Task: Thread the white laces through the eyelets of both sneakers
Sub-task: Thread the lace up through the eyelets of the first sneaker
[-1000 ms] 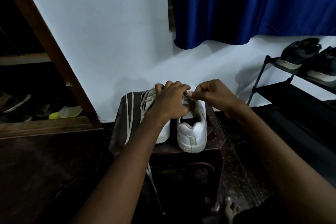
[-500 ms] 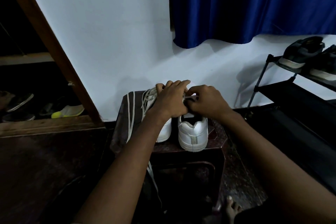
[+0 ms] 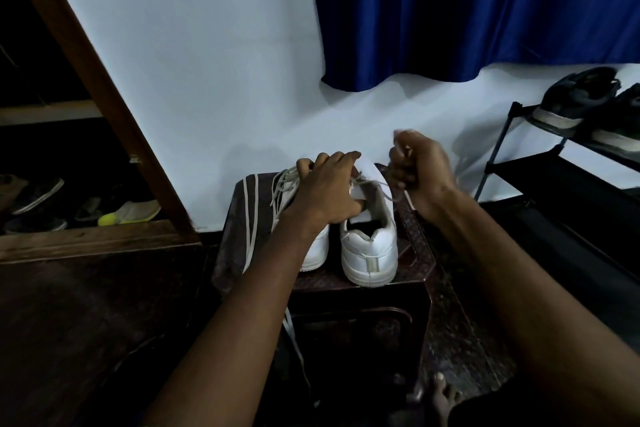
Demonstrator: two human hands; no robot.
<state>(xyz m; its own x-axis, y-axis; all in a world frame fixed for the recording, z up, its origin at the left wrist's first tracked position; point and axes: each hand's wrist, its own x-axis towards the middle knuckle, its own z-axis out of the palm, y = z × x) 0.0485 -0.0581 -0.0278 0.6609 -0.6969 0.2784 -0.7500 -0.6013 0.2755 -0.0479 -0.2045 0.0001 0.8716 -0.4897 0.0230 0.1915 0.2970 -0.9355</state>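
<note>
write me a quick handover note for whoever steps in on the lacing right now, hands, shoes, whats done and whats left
Left hand: rests over the tops of both sneakers, steadying them.
Right hand: blurred, fingers curled round a lace drawn out sideways from the right sneaker.
Both sneakers stand heels toward you on the dark stool; the left sneaker shows laces at its front, extent hidden. A loose lace hangs over the stool's left edge.
Done: right sneaker lacing begun.
Left: finish the right sneaker, check the left.

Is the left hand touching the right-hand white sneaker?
Touching: the head view shows the left hand pressing on the right-hand white sneaker's tongue.
</note>
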